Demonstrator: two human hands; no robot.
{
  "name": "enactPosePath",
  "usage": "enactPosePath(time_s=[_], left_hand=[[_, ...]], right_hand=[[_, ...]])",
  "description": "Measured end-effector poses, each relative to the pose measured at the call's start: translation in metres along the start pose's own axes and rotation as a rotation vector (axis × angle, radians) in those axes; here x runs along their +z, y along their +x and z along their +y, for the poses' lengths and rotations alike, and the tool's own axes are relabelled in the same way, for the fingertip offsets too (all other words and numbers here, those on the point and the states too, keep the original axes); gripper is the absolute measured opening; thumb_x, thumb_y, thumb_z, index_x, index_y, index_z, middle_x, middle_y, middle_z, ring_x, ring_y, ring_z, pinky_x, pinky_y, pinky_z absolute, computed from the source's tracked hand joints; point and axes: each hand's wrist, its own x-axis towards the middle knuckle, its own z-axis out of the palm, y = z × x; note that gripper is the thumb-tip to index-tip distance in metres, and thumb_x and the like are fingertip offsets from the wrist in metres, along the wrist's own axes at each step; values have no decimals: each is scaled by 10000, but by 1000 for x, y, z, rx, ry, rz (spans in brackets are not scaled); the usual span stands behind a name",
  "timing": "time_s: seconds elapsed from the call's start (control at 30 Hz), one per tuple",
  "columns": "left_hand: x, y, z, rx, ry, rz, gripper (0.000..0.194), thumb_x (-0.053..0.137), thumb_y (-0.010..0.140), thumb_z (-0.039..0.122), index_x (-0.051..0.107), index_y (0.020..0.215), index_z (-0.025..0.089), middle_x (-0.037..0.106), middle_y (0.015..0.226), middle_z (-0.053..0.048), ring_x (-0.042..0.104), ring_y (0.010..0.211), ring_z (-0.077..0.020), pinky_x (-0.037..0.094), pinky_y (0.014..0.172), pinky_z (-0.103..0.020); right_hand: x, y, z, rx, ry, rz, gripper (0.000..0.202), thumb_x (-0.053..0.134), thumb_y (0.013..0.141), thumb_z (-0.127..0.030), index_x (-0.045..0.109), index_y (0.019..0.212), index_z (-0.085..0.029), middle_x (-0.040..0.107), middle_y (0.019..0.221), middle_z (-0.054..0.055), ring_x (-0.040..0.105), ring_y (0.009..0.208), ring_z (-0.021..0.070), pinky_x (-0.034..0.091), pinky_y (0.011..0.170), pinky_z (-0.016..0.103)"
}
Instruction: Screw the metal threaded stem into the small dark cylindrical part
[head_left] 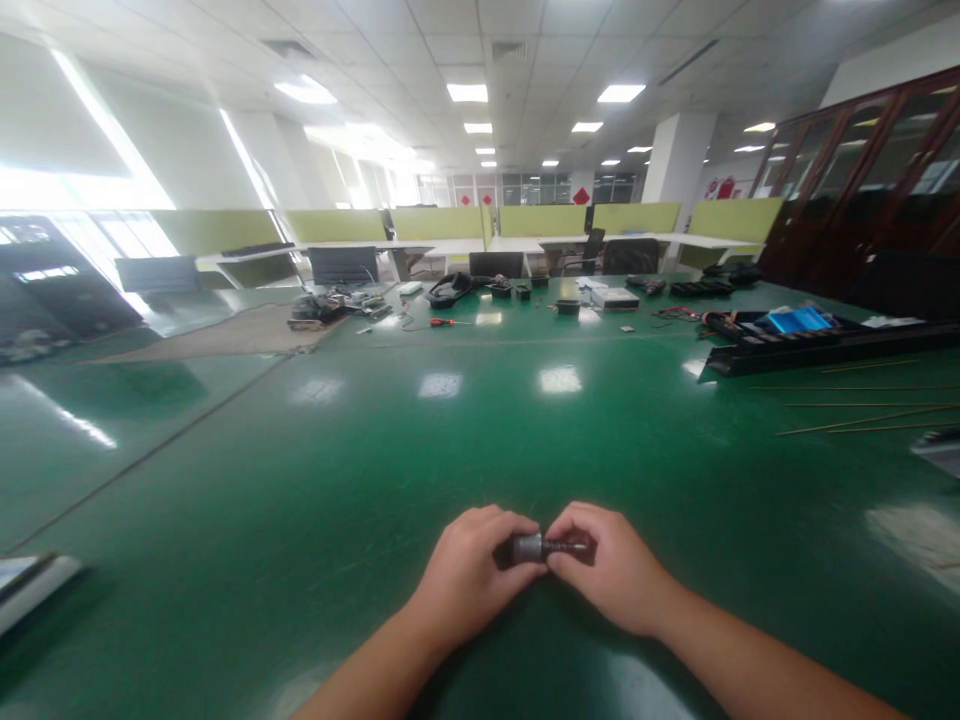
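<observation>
Low in the head view, just above the green tabletop (420,450), both hands meet around a small grey metal cylinder (528,547). My left hand (472,570) grips the cylinder between thumb and fingers. From its right end a thin dark threaded shaft (559,547) with a paler tip points right. My right hand (611,565) pinches around this shaft near the cylinder, thumb below and fingers above. The two hands' fingertips nearly touch. Small details of the part are blurred.
A screwdriver (446,322) and assorted small parts lie toward the table's far edge. To the right are a long black tray (825,345) and thin rods (870,405). A white-edged object (45,590) lies at the near left.
</observation>
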Motion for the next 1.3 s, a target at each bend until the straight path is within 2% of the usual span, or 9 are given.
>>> enactPosePath(time_s=[0.9, 1.3], left_hand=[[0, 0, 0, 16, -4, 4, 244, 793, 771, 295, 710, 993, 235, 704, 895, -27, 637, 835, -197, 473, 770, -305], [0, 1, -1, -1, -4, -6, 255, 812, 760, 271, 704, 990, 247, 701, 897, -7, 631, 842, -198, 453, 786, -309]], right_hand=[[0, -1, 3, 2, -23, 3, 91, 657, 746, -118, 677, 803, -187, 673, 802, 6, 627, 760, 164, 463, 686, 256], [-1, 0, 4, -28, -29, -10, 161, 628, 729, -70, 683, 817, -193, 668, 791, -2, 618, 741, 158, 447, 654, 247]])
